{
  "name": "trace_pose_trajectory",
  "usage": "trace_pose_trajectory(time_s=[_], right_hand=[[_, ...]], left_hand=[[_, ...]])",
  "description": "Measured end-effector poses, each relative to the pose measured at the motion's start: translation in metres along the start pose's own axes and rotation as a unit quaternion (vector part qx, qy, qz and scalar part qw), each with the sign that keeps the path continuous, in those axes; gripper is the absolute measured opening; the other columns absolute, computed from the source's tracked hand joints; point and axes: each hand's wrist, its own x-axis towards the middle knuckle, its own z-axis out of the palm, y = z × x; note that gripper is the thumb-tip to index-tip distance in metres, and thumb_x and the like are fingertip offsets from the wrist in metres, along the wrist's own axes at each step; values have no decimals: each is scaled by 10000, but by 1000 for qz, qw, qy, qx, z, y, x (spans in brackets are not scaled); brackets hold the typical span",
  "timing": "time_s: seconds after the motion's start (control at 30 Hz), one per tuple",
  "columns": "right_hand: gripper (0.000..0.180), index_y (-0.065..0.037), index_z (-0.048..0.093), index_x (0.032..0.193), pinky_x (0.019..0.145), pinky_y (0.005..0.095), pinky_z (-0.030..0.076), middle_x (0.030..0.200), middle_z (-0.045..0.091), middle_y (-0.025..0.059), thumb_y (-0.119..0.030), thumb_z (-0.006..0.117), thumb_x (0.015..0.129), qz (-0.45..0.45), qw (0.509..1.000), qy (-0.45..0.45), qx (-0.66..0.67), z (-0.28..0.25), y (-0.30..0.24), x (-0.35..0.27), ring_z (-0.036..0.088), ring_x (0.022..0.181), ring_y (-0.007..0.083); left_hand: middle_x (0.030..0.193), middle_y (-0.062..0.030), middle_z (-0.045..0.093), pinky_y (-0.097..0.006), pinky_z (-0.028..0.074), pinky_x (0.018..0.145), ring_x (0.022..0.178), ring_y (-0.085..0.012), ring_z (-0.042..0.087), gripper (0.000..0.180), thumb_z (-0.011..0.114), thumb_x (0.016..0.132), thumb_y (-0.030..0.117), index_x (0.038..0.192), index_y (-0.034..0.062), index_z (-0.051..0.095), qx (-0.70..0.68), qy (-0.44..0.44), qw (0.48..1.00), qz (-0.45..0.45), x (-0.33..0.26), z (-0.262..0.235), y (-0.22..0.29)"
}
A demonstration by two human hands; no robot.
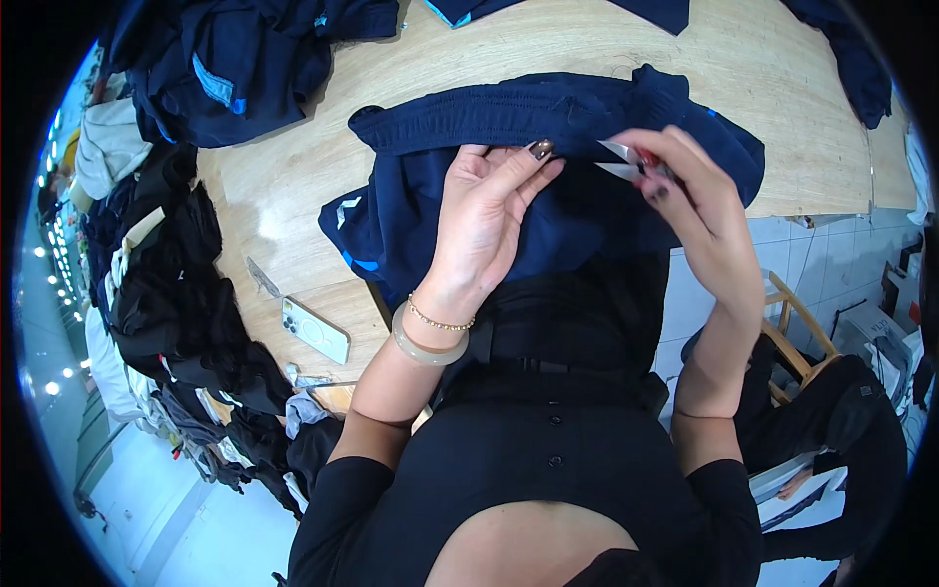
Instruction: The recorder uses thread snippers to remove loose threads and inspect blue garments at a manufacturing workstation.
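A navy garment (567, 220) with a wide stitched, gathered band lies across the table edge in front of me. My left hand (484, 215) is closed on it just below the band, thumb and fingers pinching the fabric. In my right hand (706, 201) is a small pair of thread snips (616, 159) with red on the grip. The two pale blades point left and stand apart, close to the band and a short way right of my left fingertips. Whether the blades touch the cloth I cannot tell.
More navy clothes (230, 73) lie heaped at the far left of the wooden table (469, 39). A phone (315, 331) rests on the table near its left side. Dark garments (176, 313) are piled along the left. At the right, a person in black (851, 430) is beside a wooden chair (807, 323).
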Motion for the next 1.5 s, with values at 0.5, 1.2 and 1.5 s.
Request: trace_pose_trajectory(time_s=[0.5,1.2,1.5], right_hand=[[204,-40,624,971,669,274,432,887,617,33,-82,707,790,-91,958,93,-256,17,4,23,519,805,185],[156,-81,610,921,655,306,394,803,578,20,-107,698,794,-129,950,110,-263,20,8,27,478,732,191],[157,-87,611,924,660,304,402,806,581,20,-107,697,795,-136,947,115,-268,20,8,27,490,748,193]], left_hand=[[1046,-127,612,-389,526,942,966,-186,630,212,562,891,-54,1097,-20,531,25,-9,998,59,-7,2,-2],[1004,-103,602,-376,524,948,936,-160,621,217,564,890,-54,1100,-10,530,29,-17,998,61,-8,6,0],[1006,-100,602,-373,523,950,945,-163,622,206,564,892,-51,1091,-8,533,31,-18,997,63,-8,6,-1]])
